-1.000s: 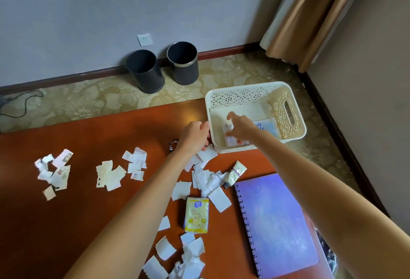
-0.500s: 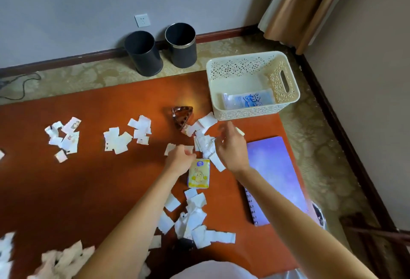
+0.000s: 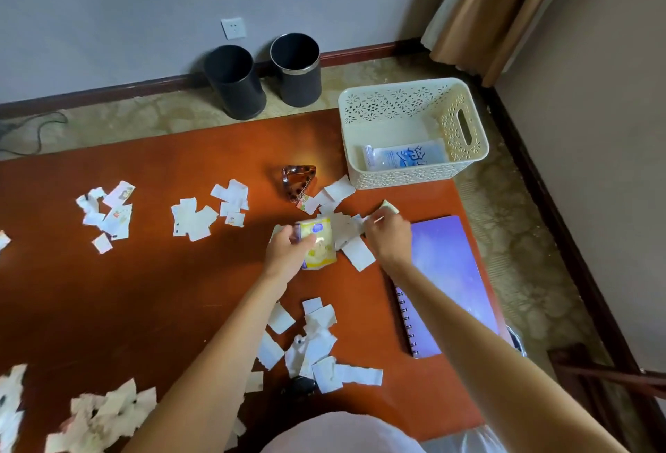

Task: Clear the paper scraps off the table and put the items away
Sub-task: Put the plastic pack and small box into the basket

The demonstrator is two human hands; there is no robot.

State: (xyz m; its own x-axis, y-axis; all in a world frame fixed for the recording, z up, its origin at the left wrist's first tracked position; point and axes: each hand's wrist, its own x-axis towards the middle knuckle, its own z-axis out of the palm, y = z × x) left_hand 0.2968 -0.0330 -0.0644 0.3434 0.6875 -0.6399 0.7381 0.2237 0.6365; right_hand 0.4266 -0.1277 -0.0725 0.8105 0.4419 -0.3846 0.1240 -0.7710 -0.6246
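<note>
Torn white paper scraps lie in several clusters on the red-brown table (image 3: pixel 151 294), the nearest being the scraps (image 3: pixel 317 348) between my forearms. My left hand (image 3: pixel 288 254) grips a yellow tissue pack (image 3: pixel 319 247) and holds it just above the table. My right hand (image 3: pixel 387 236) is closed over a small tube (image 3: pixel 390 206) among the middle scraps (image 3: pixel 356 252); only the tube's end shows past my fingers. A cream perforated basket (image 3: pixel 465 128) stands at the table's far right corner with a blue-and-white packet (image 3: pixel 403 156) inside.
A purple spiral notebook (image 3: pixel 450 283) lies along the right edge. A triangular glass ashtray (image 3: pixel 298 182) sits left of the basket. Two black bins (image 3: pixel 236 81) stand on the carpet by the wall. More scrap piles (image 3: pixel 108 213) lie at the left and at the near left corner.
Both hands came back from the basket to the table's middle. My left hand has picked up the yellow tissue pack, and my right hand has closed on the small tube.
</note>
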